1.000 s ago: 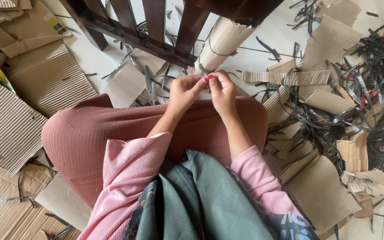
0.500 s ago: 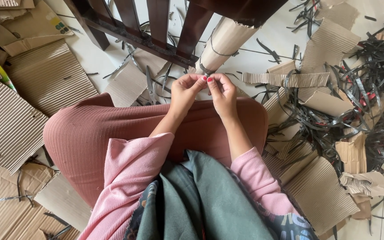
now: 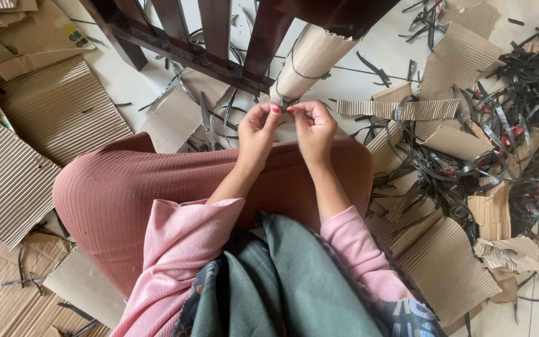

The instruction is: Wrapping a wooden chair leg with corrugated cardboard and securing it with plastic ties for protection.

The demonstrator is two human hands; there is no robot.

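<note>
- The left hand (image 3: 258,128) and right hand (image 3: 313,126) are held together just above the knee; a thin dark strap (image 3: 280,98) is pinched between the fingertips of both, at the near end of the cardboard-wrapped leg (image 3: 307,59) of the dark wooden frame (image 3: 219,37).
- The leg is already sheathed in corrugated card and looped by one strap; the near tie is judged unfinished.
- Scissors (image 3: 208,122) lie unused to the left; cut straps (image 3: 519,112) are heaped at the right.

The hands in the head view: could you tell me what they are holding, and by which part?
Left hand and right hand pinch something thin between their fingertips, likely the black strap round the cardboard-wrapped leg; the exact grip cannot be told.
</note>
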